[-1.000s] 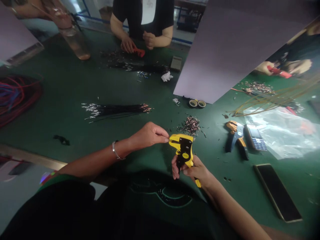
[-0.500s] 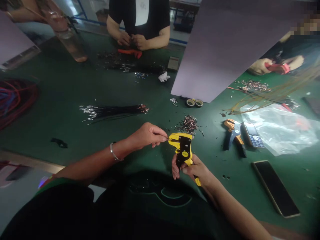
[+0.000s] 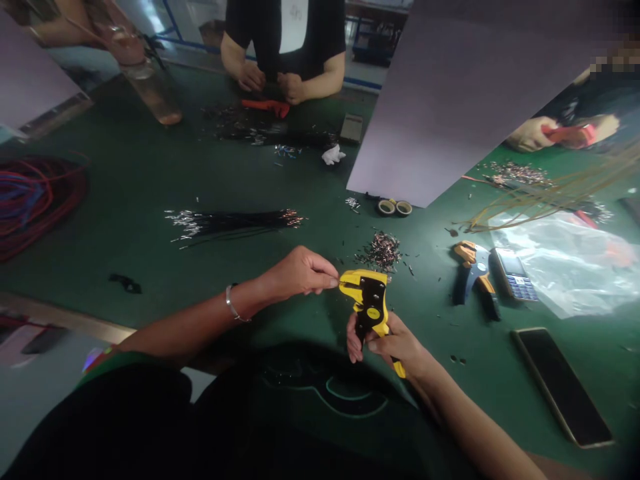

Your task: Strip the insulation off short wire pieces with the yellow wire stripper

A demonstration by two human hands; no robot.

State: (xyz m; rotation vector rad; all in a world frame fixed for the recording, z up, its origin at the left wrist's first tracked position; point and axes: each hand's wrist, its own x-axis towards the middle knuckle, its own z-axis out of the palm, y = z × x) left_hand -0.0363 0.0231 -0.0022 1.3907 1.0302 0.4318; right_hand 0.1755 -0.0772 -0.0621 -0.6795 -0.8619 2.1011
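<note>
In my right hand [image 3: 397, 340] is a yellow and black wire stripper [image 3: 367, 293], its handles wrapped by my fingers and its jaws facing left. The fingertips of my left hand [image 3: 310, 272] pinch a thin wire right at the mouth of those jaws; the fingers cover most of it. Just beyond the tool lies a pile of stripped wire scraps [image 3: 384, 251]. A bundle of black wires [image 3: 235, 223] with silvery ends at the left and coppery ends at the right rests past my left hand.
To the right lie a second wire stripper [image 3: 474, 270], a keypad phone [image 3: 515, 275], a smartphone [image 3: 563, 387] and a plastic bag [image 3: 575, 267]. Tape rolls [image 3: 394, 208] sit by a grey panel [image 3: 440, 100]. Coiled wires [image 3: 35, 200] are at left. Co-workers' hands [image 3: 273, 83] work across the table.
The view has shifted slightly, so everything sits a little further right. My left fingertips are now closer to the stripper's jaws. Across the table, the co-worker's hands have moved apart.
</note>
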